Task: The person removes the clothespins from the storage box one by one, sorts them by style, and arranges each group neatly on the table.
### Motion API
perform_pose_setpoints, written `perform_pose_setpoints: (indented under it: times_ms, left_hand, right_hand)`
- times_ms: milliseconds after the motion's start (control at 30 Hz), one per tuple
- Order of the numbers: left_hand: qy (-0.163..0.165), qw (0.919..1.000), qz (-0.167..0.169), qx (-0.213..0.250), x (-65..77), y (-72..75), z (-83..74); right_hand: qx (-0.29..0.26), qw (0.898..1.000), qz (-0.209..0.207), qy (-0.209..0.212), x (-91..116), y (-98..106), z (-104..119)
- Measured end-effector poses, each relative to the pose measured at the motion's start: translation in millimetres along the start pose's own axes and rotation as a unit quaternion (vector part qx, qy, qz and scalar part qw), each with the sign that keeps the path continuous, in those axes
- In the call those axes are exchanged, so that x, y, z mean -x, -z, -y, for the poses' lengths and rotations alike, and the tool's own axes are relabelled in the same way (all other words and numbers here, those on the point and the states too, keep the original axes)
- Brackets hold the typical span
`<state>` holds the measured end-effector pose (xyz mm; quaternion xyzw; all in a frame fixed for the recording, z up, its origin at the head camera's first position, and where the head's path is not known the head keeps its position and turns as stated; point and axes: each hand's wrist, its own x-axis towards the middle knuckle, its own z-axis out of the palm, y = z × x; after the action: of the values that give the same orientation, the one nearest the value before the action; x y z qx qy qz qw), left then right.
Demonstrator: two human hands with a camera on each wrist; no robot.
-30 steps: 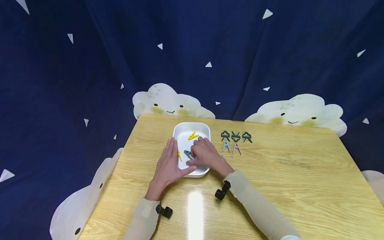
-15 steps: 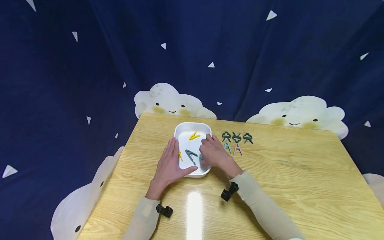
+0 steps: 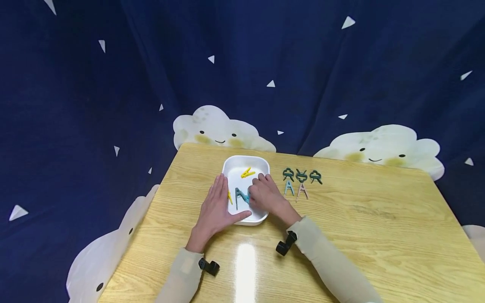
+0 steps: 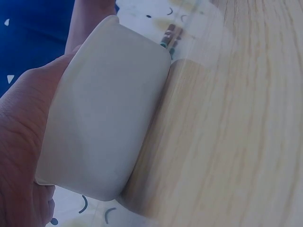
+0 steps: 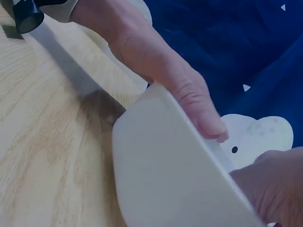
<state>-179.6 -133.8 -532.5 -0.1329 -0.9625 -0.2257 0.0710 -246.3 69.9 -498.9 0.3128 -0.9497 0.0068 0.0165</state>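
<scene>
A white tray [image 3: 245, 159] sits on the wooden table. My left hand [image 3: 216, 210] lies along its left rim with fingers straight, the thumb stretched over the near end. My right hand [image 3: 270, 196] reaches in over the right side with curled fingers, pinching a blue clothespin [image 3: 248, 197] that is mostly hidden beneath them. Just left of the fingertips lies a grey-teal clothespin [image 3: 238, 198]. One yellow clothespin [image 3: 248, 173] rests toward the tray's far end; a second yellow clothespin [image 3: 230, 197] shows beside the left fingers. Both wrist views show mainly the tray's outer wall [image 4: 104, 109].
Right of the tray, three dark green cloud-shaped clips [image 3: 301, 175] stand in a row on the table. Below them are a light blue clothespin [image 3: 289, 188] and a pink clothespin [image 3: 302, 191]. A dark blue curtain [image 3: 242, 63] with cloud faces hangs behind the table.
My right hand moved right inside the tray, then slightly back left with the blue clothespin. The grey-teal clothespin came into fuller view and turned. The left hand stays at the rim.
</scene>
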Motion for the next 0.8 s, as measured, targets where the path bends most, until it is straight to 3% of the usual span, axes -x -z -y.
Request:
perform_pose_setpoints:
  times_ms: [167,367,800]
  left_hand:
    - [0.001,1.0000,0.007,0.002,-0.6,-0.5,-0.7]
    - [-0.002,1.0000,0.004,0.002,-0.5,-1.2,-0.8]
    - [-0.005,1.0000,0.008,-0.002,-1.9,-1.9,1.3]
  right_hand:
    - [-0.030,0.999,-0.029,-0.002,-2,-6,3]
    - [-0.096,0.995,0.001,0.021,-3,-9,7]
    - [-0.045,0.998,0.010,0.030,-6,-17,14]
